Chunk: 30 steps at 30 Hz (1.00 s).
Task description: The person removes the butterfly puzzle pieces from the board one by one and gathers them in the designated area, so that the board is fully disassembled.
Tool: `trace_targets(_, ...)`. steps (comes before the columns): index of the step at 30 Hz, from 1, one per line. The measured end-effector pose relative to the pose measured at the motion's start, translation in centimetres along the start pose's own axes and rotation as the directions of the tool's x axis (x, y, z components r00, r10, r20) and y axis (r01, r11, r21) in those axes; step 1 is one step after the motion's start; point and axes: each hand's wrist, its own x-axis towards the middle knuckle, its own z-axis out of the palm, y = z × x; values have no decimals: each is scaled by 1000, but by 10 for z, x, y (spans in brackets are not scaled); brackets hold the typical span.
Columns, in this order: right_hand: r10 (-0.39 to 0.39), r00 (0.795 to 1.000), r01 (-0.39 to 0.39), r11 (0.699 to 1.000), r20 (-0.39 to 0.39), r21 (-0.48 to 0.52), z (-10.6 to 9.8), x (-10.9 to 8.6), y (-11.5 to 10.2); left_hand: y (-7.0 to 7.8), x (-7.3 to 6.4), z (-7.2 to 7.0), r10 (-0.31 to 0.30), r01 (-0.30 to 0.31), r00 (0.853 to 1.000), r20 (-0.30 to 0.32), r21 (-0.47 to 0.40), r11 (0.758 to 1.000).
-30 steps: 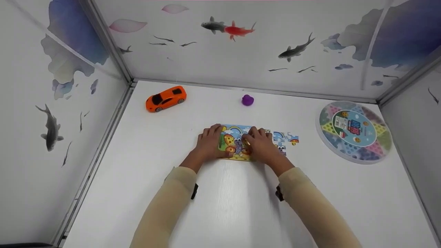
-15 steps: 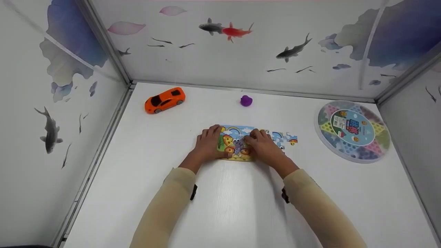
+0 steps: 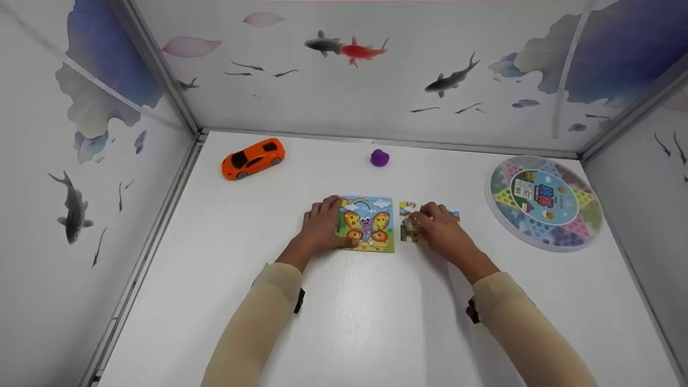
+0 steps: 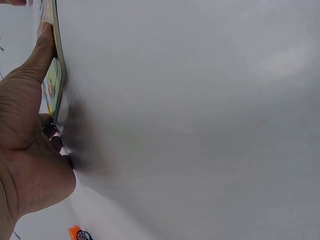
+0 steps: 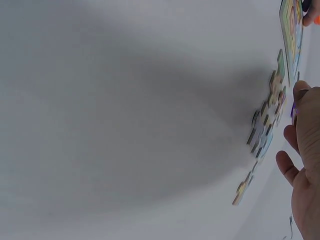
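Note:
A square butterfly puzzle board (image 3: 367, 223) lies on the white table, seen in the head view. Gripping its left side is my left hand (image 3: 321, 228), the thumb flat on top and the fingers bent at the edge. Off the board's right side, my right hand (image 3: 443, 231) hovers over loose puzzle pieces (image 3: 407, 206), thumb and index finger closed on what looks like one small piece, mostly hidden. The right wrist view has several pieces (image 5: 265, 127) spread below my right thumb (image 5: 301, 90). Fingers cover part of the group in the head view.
An orange toy car (image 3: 253, 159) stands at the back left. Near the back wall sits a small purple duck-like toy (image 3: 379, 157). A round, colourful box (image 3: 545, 203) lies at the right. Printed panels (image 3: 333, 91) wall in the table at the back and sides.
My right hand has left the board and moved right over the loose pieces, uncovering the board's right half. The left hand keeps its hold on the left side.

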Motion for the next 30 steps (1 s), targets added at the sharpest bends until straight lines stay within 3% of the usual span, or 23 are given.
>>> trace_targets(18, 33, 994, -22, 994, -100, 110, -1, -62, 69, 0, -1, 0, -13, 13, 1000, 1, 3, 1000)
trace_targets(30, 102, 995, -100, 988, -12, 116, -2, -64, 65, 1, 2, 1, -13, 13, 1000, -2, 23, 1000)
